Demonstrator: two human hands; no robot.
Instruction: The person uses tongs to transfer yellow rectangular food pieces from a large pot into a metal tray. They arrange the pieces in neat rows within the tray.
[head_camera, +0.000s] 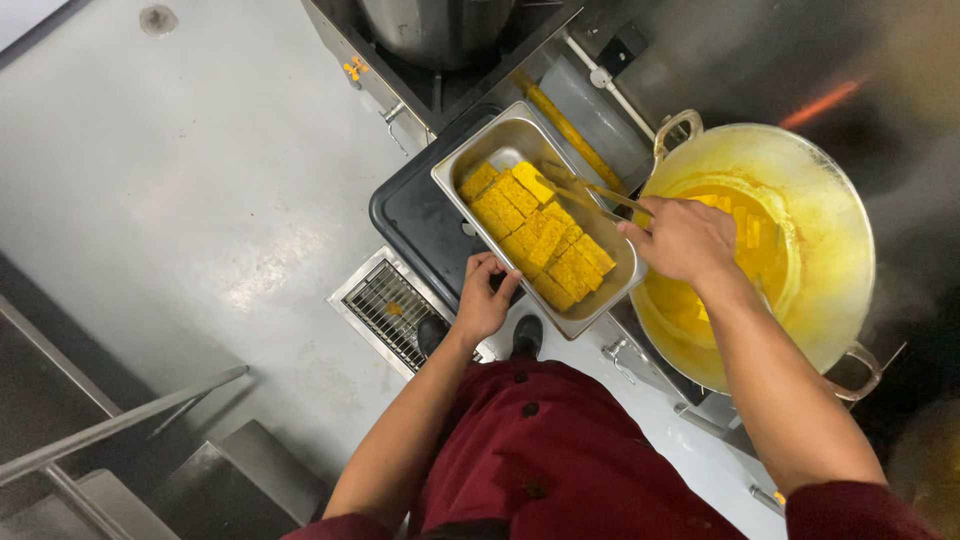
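Note:
My left hand (484, 297) grips the near rim of a rectangular steel pan (478, 143) filled with several yellow coated rectangular pieces (535, 236). My right hand (683, 238) holds a pair of long wooden chopsticks (585, 192) whose tips reach over the pan's far end. To the right, a large round wok (830, 215) holds yellow oil with more pieces floating in it, and my right forearm crosses above it.
The steel pan rests on a black tray (412, 222). A floor drain grate (389, 308) lies below it on the grey floor. A big metal pot (435, 28) stands at the top. Steel rails (110, 425) and steps sit at lower left.

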